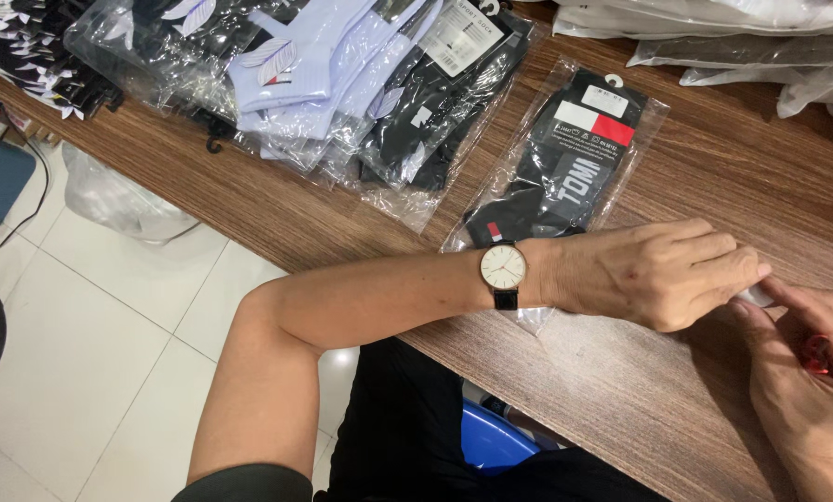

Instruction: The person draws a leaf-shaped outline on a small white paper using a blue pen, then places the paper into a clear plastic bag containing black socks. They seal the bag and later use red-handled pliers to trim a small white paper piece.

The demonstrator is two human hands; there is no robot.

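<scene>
Left hand [658, 274] and right hand [807, 372] met at the counter's [621, 390] near edge, grips pinched together on a small white strip [753, 296]. Clear bag of black socks [565, 167] lay flat beside left wrist; red object [816, 353] in right palm.

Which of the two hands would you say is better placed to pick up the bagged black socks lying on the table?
Probably the left hand: its wrist already lies over the black sock bag. The right hand sits farther off, holding something small and red.
</scene>
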